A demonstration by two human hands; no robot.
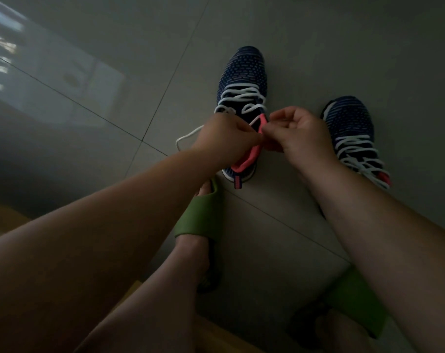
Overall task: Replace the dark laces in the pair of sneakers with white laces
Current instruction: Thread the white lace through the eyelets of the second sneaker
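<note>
Two dark blue knit sneakers with pink collars stand on the tiled floor. The left sneaker (pixel 243 77) carries a loosely threaded white lace (pixel 241 96). A free end of that lace (pixel 188 136) loops out onto the floor to the left. My left hand (pixel 226 136) and my right hand (pixel 295 131) meet over this sneaker's pink collar, fingertips pinching the lace near the top eyelets. The right sneaker (pixel 351 126) stands beside it with a white lace (pixel 358 154) laced across it. No dark lace is visible.
My feet wear green slides, the left one (pixel 203 215) just behind the left sneaker and the right one (pixel 353 301) at the lower right. A wooden seat edge (pixel 2 220) shows at the lower left. Grey floor tiles (pixel 114 72) spread all around.
</note>
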